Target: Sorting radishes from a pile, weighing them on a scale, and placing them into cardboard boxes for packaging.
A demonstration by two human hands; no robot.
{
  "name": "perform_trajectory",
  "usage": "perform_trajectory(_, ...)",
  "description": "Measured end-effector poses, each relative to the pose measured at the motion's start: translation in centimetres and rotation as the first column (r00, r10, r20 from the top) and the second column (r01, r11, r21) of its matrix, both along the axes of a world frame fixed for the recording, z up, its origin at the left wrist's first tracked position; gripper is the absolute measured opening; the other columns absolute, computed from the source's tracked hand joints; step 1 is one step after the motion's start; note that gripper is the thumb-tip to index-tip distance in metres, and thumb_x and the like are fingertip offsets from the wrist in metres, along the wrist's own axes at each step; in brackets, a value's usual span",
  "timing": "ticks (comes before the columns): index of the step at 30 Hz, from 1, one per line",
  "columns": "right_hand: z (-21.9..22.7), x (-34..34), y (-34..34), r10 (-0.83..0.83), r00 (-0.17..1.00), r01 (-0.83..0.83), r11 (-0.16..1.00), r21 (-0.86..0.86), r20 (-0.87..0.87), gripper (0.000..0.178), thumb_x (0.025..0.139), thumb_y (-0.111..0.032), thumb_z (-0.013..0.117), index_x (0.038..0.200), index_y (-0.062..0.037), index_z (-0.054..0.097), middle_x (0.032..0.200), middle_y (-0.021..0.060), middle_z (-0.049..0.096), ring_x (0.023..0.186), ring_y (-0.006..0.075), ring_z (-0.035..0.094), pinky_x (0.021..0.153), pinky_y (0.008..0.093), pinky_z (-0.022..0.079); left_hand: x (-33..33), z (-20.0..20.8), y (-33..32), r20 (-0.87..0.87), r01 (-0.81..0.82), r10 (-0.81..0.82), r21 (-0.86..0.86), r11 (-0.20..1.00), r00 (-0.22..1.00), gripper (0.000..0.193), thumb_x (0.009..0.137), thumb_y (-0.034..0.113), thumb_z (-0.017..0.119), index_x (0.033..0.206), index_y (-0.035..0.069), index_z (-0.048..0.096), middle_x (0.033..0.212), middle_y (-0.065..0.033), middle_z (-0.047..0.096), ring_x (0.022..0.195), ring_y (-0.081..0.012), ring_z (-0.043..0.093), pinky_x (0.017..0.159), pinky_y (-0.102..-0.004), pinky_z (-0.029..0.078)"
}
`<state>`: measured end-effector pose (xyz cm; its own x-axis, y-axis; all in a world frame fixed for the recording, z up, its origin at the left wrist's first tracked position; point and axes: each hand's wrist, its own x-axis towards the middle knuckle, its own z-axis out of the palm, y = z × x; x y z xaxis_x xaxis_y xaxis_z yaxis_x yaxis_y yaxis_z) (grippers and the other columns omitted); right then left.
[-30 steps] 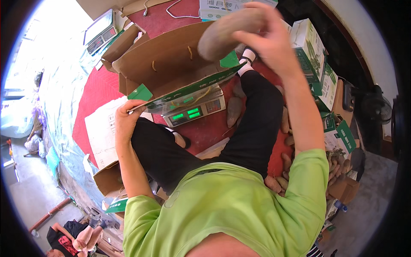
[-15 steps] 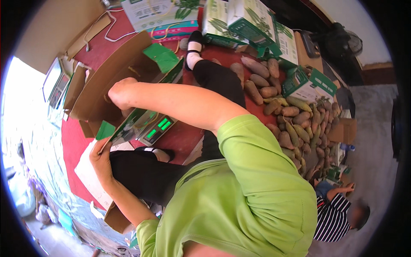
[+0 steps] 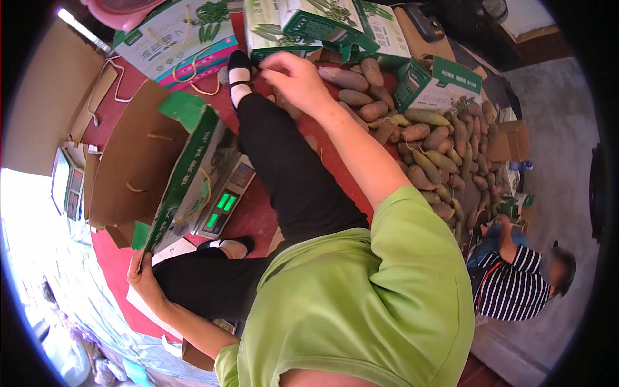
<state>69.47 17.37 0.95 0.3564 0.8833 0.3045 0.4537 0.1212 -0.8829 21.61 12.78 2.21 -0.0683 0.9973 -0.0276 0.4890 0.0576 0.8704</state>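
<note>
My left hand [image 3: 147, 278] grips the near corner of an open cardboard box [image 3: 132, 155], thumb and fingers pinching its printed side wall. The box is plain brown inside with green flaps. It appears to rest on a digital scale [image 3: 222, 209] with lit green displays, though its underside is hidden. My right hand [image 3: 300, 80] is in the air beyond my right knee, beside my black shoe [image 3: 239, 68]. Its fingers are apart and slightly bent, and I see nothing in them. Close by lie several long root vegetables [image 3: 344, 79], brownish pink, part of a larger heap [image 3: 438, 151] with green ones.
White-and-green printed cartons [image 3: 290, 26] stand at the back, beside a carrier box with cord handles [image 3: 177, 42]. A smaller open carton [image 3: 438, 87] sits by the heap. Another scale [image 3: 64, 184] is at the left. A person in a striped shirt [image 3: 512, 284] is at the lower right.
My right hand has come out of the box and swung right and away, toward the vegetables. My left hand stays on the box's corner. The view has shifted somewhat.
</note>
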Motion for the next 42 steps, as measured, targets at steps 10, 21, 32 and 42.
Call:
perform_trajectory(10, -25.3, 5.3, -24.1, 0.054, 0.974, 0.176, 0.427, -0.887, 0.219, 0.024, 0.073, -0.020, 0.066, 0.093, -0.0067, 0.063, 0.091, 0.0160, 0.065, 0.089, 0.0321, 0.062, 0.077, 0.0403, 0.049, 2.2, 1.0, 0.1, 0.044, -0.043, 0.044, -0.010, 0.999, 0.998, 0.032, 0.084, -0.002, 0.056, 0.115, 0.003, 0.059, 0.100, -0.0079, 0.059, 0.090, -0.0144, 0.054, 0.084, -0.0256, 0.042)
perform_trajectory(21, -29.2, 5.8, -26.8, -0.049, 0.996, 0.090, 0.269, -0.959, 0.080, 0.025, 0.074, -0.019, 0.066, 0.097, -0.0080, 0.063, 0.097, 0.0146, 0.065, 0.096, 0.0293, 0.061, 0.083, 0.0376, 0.048, -2.1, -1.7, 0.9, 0.151, 0.008, -0.008, 0.005, 1.000, 0.988, 0.030, 0.089, 0.012, 0.053, 0.118, 0.003, 0.056, 0.114, -0.0111, 0.058, 0.103, -0.0213, 0.055, 0.093, -0.0325, 0.042)
perform_trajectory(32, -22.2, 20.3, -21.8, -0.293, 0.773, 0.625, 0.208, -0.752, 0.562, 0.047, 0.081, -0.012, 0.057, 0.126, -0.0168, 0.043, 0.130, 0.0135, 0.040, 0.114, 0.0374, 0.047, 0.093, 0.0440, 0.043, -3.8, -2.2, 1.3, 0.170, 0.052, -0.054, 0.016, 0.999, 0.984, 0.047, 0.091, 0.035, 0.055, 0.120, -0.001, 0.053, 0.114, -0.0139, 0.058, 0.104, -0.0232, 0.055, 0.095, -0.0377, 0.042)
perform_trajectory(42, -22.3, 25.2, -22.1, -0.217, 0.798, 0.596, 0.146, -0.789, 0.563, 0.066, 0.079, -0.010, 0.055, 0.140, -0.0199, 0.030, 0.150, 0.0053, 0.018, 0.126, 0.0342, 0.038, 0.100, 0.0413, 0.039, -4.4, -2.5, 1.7, 0.202, 0.050, -0.045, -0.016, 0.999, 0.978, 0.051, 0.091, 0.042, 0.052, 0.120, 0.000, 0.052, 0.113, -0.0130, 0.059, 0.102, -0.0225, 0.057, 0.091, -0.0348, 0.045)
